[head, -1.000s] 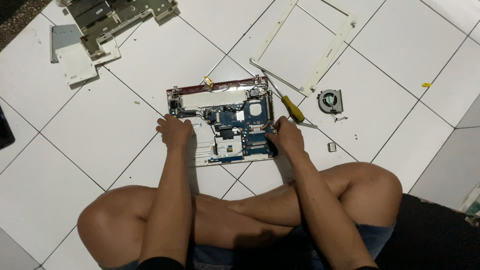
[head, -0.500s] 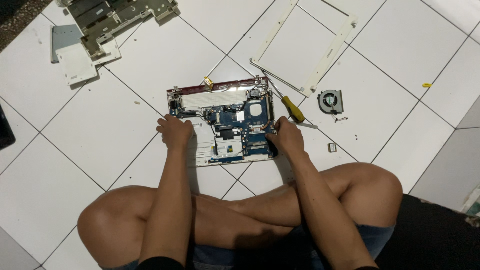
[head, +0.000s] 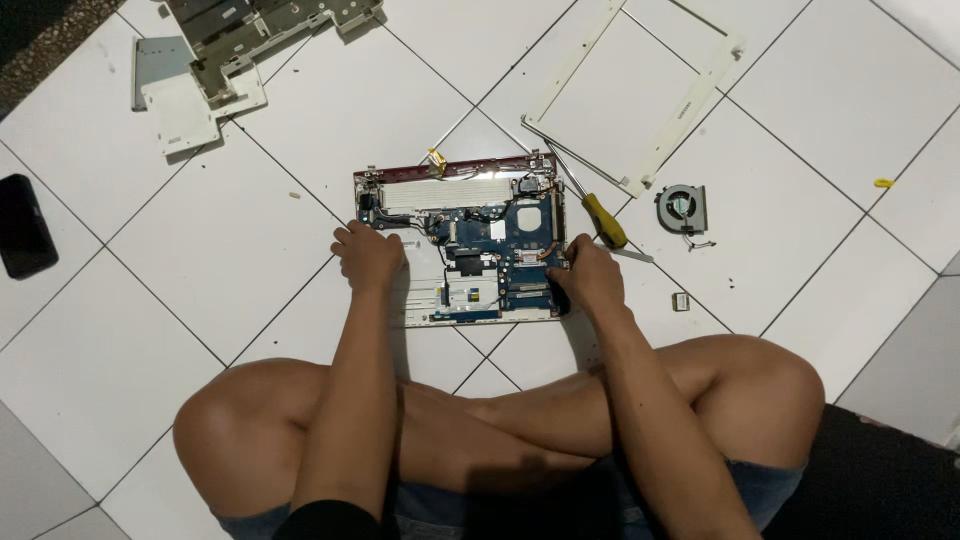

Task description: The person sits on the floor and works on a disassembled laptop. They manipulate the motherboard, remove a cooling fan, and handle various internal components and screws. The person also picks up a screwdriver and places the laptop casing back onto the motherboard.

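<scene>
An opened laptop base (head: 430, 195) lies on the white tiled floor in front of my crossed legs, with its blue circuit board (head: 505, 235) exposed. My left hand (head: 368, 255) rests on the left part of the base, fingers curled down onto it. My right hand (head: 590, 275) grips the base's right edge next to the circuit board. A screwdriver with a yellow handle (head: 604, 219) lies just beyond my right hand, untouched.
A small cooling fan (head: 681, 209) and a tiny dark part (head: 680, 301) lie to the right. A white screen bezel (head: 640, 90) lies beyond the laptop. Grey and white casing parts (head: 225, 45) sit at the far left, a black phone (head: 25, 225) at the left edge.
</scene>
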